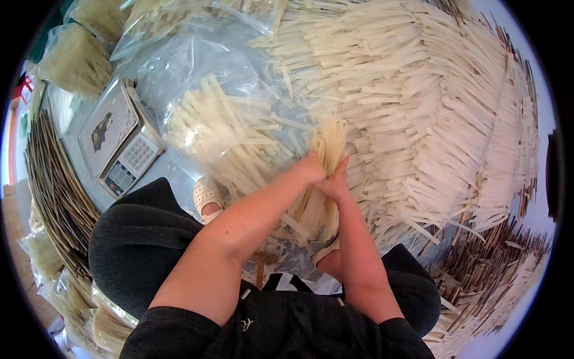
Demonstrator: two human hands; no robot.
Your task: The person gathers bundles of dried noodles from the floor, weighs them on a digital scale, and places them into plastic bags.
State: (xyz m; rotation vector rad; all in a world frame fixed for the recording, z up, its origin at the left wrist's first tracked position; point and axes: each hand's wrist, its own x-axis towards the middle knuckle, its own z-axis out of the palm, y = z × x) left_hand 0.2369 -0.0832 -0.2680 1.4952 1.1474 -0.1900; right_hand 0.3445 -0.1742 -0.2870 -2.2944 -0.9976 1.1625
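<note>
Between my feet, I grip an upright-lying bundle of pale, flat dried strips (329, 134) with both hands. My left hand (312, 169) is wrapped round the bundle's middle, and my right hand (335, 179) holds it just to the right and slightly lower, its fingers partly hidden behind the strips. To the left, loose strips (215, 119) lie on and under a crumpled clear plastic bag (185, 60). To the right, a broad spread of similar strips (406, 107) lies in overlapping rows.
A digital scale (122, 143) sits at the left beside long dark sticks (54, 179). Bagged bundles (75, 60) lie at the upper left, more (57, 287) at the lower left. Stick-ended strips (478, 269) are piled at the lower right. My knees and sandals frame the work.
</note>
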